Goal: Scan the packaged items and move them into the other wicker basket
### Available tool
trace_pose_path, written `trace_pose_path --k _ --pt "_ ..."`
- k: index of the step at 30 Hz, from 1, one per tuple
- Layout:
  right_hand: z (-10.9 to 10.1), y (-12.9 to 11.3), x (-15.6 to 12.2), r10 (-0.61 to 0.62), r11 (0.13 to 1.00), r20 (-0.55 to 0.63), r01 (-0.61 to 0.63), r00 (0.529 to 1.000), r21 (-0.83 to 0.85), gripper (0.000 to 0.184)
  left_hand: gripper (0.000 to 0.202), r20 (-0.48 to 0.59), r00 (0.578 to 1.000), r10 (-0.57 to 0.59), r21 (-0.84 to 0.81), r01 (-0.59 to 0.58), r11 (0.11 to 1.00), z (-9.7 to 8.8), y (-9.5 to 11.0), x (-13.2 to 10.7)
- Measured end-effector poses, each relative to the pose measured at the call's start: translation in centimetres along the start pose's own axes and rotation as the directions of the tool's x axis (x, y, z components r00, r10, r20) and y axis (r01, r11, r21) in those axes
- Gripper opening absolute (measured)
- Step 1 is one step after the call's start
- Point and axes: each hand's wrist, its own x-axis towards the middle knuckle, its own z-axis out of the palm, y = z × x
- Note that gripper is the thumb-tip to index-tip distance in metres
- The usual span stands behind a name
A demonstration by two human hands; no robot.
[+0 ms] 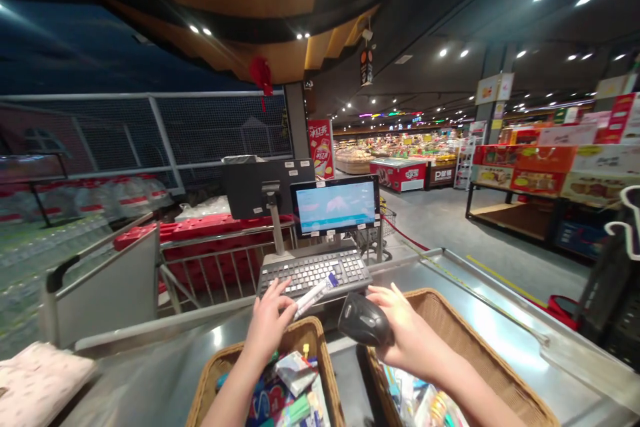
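Note:
My left hand [270, 323] is closed on a long white tube-like packet [315, 293], held up over the left wicker basket [320, 340]. My right hand [403, 330] grips a black handheld barcode scanner [364, 321], whose head points left toward the packet. Both hands hover just in front of the grey keyboard [314, 271]. Behind it stands a small screen [334, 205] with a blue picture. The right wicker basket [495, 373] lies under my right forearm.
Both baskets hold several colourful small packets and sit on a steel checkout counter [480, 307]. A second monitor's back [250, 187] faces me. A metal railing [210, 260] and red crates are at the left. Shop shelves and an aisle lie to the right.

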Motion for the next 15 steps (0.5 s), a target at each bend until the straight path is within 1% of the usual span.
trace_pose_path --k 4,8,11,15 --pt "1.7 -1.3 0.5 -0.011 1.0 0.065 0.011 0.998 0.014 0.061 0.03 0.053 0.996 -0.066 0.039 0.064 0.997 -0.2 -2.6 -2.7" --pt "3.1 -2.9 0.9 -0.04 0.999 0.107 0.037 0.993 0.031 0.057 0.029 0.109 0.984 -0.14 0.095 0.13 0.987 -0.1 -5.3 -5.5" --pt "4.2 -3.9 1.0 -0.055 0.998 0.131 0.048 0.99 0.051 0.054 0.029 0.157 0.969 -0.19 0.146 0.167 0.975 0.3 -7.3 -7.6" --pt "5.8 -4.8 0.8 -0.084 0.993 0.125 0.073 0.989 0.092 0.052 0.028 0.253 0.942 -0.219 0.189 0.174 0.966 1.2 -9.5 -10.0"
